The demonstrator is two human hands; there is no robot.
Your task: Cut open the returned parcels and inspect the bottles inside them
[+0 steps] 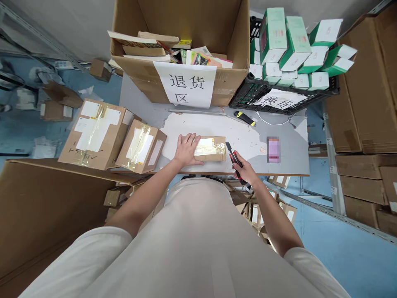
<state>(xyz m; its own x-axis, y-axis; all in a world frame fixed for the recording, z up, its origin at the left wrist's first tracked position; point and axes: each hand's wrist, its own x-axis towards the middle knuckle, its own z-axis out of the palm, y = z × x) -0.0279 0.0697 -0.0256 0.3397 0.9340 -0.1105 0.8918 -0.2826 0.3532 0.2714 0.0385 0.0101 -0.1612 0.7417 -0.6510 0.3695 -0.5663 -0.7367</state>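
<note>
A small taped cardboard box [211, 149] with a white label lies near the front edge of the table. My left hand [187, 151] rests with fingers spread on the box's left end. In my right hand [242, 166] is a red and black utility knife [236, 163], its dark blade pointing up and left. The blade tip is close to the box's right end; whether it touches, I cannot tell.
Two taped cartons [141, 147] stand at the left. Behind are a large carton [136, 78] of books and a black crate [245, 93] of green-white boxes. A yellow-black cutter [245, 118] and a blurred pink item [273, 150] lie on the table [291, 165].
</note>
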